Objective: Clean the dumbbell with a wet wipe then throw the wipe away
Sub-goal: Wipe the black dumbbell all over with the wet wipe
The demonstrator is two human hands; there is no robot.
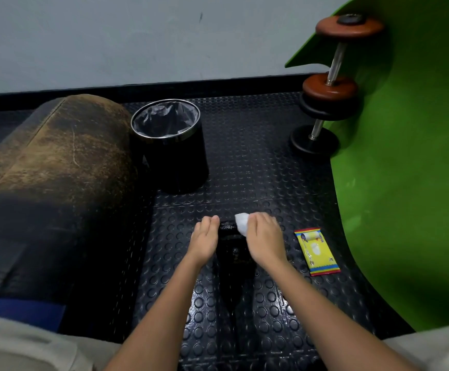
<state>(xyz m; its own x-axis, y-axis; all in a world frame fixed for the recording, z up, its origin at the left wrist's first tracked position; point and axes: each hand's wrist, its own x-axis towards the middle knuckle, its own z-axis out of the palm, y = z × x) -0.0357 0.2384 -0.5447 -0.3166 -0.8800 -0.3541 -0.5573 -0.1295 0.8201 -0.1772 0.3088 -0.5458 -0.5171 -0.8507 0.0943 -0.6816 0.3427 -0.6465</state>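
We judge the wiping step to be in hand: the right hand point(264, 238) pinches the white wet wipe point(240, 226) in curled fingers against the dark dumbbell point(232, 246) on the floor between the forearms. The left hand point(204, 239) rests straight-fingered, fingers together, on the dumbbell's side. Next, we expect more passes, then carrying the wipe to the lined bin point(169, 145), well apart ahead.

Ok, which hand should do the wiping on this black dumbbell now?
The right hand. It already holds the white wipe against the dumbbell. The left hand rests flat on the other side, probably steadying it.
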